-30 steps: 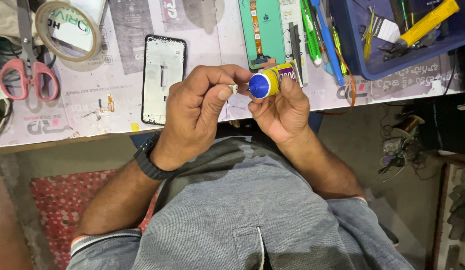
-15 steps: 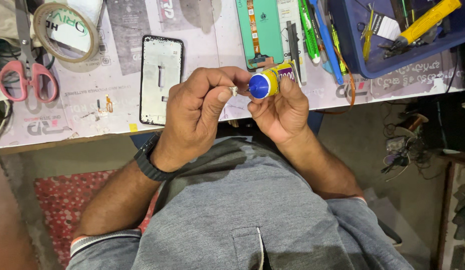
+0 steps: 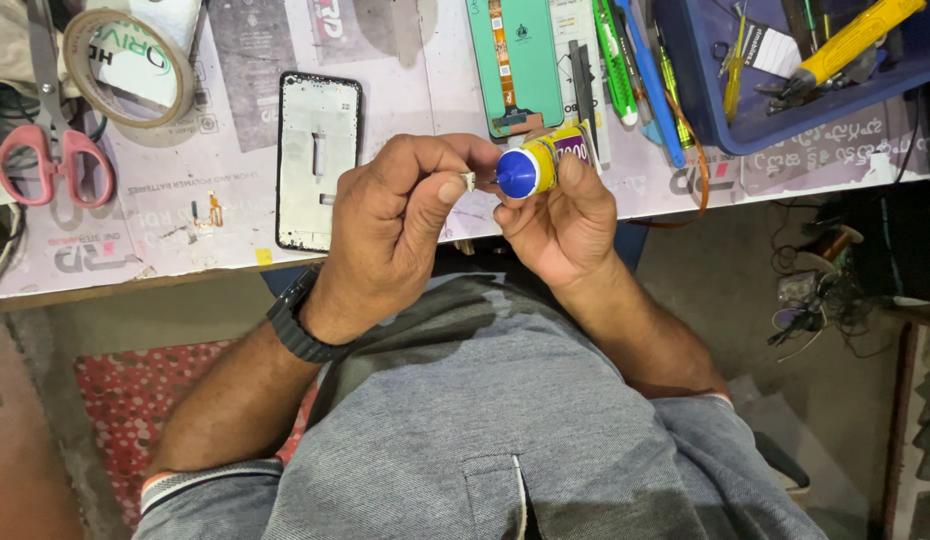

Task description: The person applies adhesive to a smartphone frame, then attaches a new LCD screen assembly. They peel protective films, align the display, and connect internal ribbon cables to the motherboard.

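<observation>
Over the edge of the desk, both hands met in front of the grey shirt. The right hand was curled around a small yellow glue tube, blue cap facing left, fingers closed firmly on its body. The left hand was pinched shut, thumb and forefinger nipping a tiny pale part right at the tip of the blue cap, touching or just shy of it; which one could not be told. A black watch sat on that left wrist. Up on the desk, a blue tray at the right held a yellow-handled tool, dark pliers and a white card, all jumbled together. Just left of the tray lay a green-handled tool and a blue one side by side. A teal phone back lay beyond the hands, and a bare phone frame lay to the left of them. Farther left sat a roll of tape and pink-handled scissors.
</observation>
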